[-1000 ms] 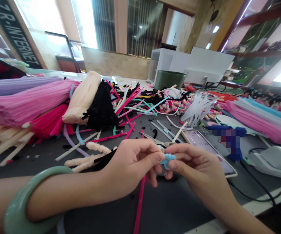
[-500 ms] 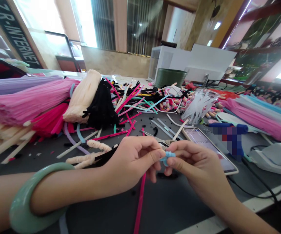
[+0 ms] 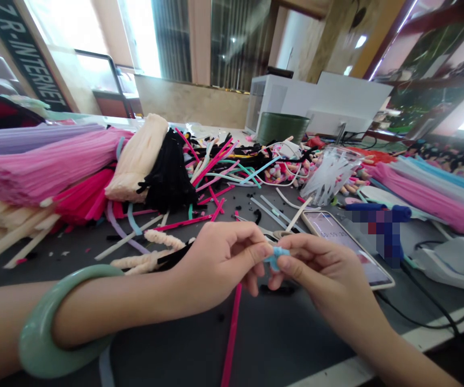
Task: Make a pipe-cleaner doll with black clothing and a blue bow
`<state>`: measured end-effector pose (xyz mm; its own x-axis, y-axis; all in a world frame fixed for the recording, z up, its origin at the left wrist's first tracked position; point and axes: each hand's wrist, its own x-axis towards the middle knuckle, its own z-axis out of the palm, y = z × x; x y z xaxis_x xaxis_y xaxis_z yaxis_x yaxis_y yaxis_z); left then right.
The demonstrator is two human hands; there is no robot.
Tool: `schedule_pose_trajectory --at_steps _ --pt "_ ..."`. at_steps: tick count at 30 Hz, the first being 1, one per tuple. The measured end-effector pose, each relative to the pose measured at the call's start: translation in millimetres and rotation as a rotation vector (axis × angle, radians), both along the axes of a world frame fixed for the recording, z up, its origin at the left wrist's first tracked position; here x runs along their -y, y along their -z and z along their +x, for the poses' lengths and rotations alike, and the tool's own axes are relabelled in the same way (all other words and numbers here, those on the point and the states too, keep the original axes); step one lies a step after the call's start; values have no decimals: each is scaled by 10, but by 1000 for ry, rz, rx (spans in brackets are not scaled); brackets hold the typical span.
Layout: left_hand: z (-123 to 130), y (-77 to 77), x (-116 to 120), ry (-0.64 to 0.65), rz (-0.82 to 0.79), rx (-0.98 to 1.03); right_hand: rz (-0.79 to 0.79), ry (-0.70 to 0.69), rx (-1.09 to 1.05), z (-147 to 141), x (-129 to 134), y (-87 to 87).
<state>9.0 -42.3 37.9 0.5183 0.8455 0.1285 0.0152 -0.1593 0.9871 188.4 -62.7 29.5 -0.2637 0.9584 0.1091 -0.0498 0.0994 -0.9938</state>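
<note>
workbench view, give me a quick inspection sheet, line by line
surface: dark grey tabletop, heavily covered with craft materials.
job's things: small light-blue pipe-cleaner piece, pinched between both hands.
clutter: long pink pipe-cleaner bundle, black pipe-cleaner bundle, silver scissors, smartphone beside the right hand.
grippers: left hand, wearing a pale green bangle, and right hand, both pinching.
cables: black cable along the tabletop's right side.
surroundings: dark green bin, dark sign reading INTERNET, bright windows.
</note>
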Motion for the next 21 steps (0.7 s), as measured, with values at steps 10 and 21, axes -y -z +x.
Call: schedule_pose_trajectory --at_steps 10,21 --pt "-16 8 -20 -49 95 -93 79 27 -10 28 -9 51" --pt "-37 16 -45 -35 134 -147 20 66 123 8 10 -4"
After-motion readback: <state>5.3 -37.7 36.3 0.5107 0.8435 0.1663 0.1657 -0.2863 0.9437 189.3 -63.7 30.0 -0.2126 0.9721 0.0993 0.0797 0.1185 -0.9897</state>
